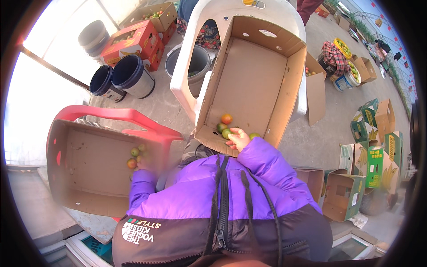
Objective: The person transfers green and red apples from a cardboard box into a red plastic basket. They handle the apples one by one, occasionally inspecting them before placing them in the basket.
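In the cardboard box [253, 76] before me, my right hand [240, 140] has its fingertips on a green tomato [227, 134] at the near end. An orange tomato [227, 118] and a greenish-brown tomato [222, 127] lie just beyond it. Another green tomato [254, 136] shows partly past my right wrist. To the left, my left hand [143, 164] reaches into a second cardboard box [96, 160], beside an orange-red tomato [131, 163] and pale green tomatoes [134, 152]. A blur covers that hand, and its grip is unclear.
A white plastic chair [182, 83] supports the front box; a red plastic chair [110, 113] is at the left box. Buckets [133, 76] and red tomato cartons [133, 43] stand far left. Green banana cartons [375, 167] are stacked right. Other people's legs [305, 10] show beyond.
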`<state>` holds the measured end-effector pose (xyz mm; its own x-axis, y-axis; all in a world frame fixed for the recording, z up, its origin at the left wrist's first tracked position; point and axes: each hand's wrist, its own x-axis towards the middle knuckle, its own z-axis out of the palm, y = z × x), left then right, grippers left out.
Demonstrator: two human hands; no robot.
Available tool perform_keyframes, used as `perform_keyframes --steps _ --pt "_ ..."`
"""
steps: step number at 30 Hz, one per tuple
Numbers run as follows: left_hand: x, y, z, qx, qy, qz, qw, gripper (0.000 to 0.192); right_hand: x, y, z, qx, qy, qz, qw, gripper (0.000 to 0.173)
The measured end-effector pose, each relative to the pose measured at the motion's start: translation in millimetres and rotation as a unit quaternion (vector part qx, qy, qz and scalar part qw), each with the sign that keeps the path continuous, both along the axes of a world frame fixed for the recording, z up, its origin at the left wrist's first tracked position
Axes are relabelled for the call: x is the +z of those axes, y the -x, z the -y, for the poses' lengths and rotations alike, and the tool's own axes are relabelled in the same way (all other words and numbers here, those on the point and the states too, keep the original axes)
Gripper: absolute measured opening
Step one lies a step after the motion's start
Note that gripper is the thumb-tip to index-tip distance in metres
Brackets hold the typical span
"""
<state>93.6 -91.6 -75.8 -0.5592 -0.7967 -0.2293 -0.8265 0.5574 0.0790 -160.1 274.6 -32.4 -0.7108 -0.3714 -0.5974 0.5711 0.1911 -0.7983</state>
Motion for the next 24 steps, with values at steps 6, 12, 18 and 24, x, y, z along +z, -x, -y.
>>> perform_keyframes --steps 6,12,18,24 --pt "37 19 -18 -0.050 -0.009 0.039 0.998 0.062 -1 -1 -1 0.001 -0.001 0.002 1.000 0.049" --pt "51 34 -20 0.001 -0.023 -0.103 0.994 0.065 3 -1 -8 -0.002 0.003 0.001 1.000 0.048" --pt "94 78 -69 -0.019 -0.229 -0.372 0.899 0.051 39 -5 7 0.102 0.095 -0.007 0.990 0.056" --pt "112 135 -161 -0.293 -0.482 -0.361 0.743 0.063 60 -15 18 0.188 0.228 0.019 0.955 0.059"
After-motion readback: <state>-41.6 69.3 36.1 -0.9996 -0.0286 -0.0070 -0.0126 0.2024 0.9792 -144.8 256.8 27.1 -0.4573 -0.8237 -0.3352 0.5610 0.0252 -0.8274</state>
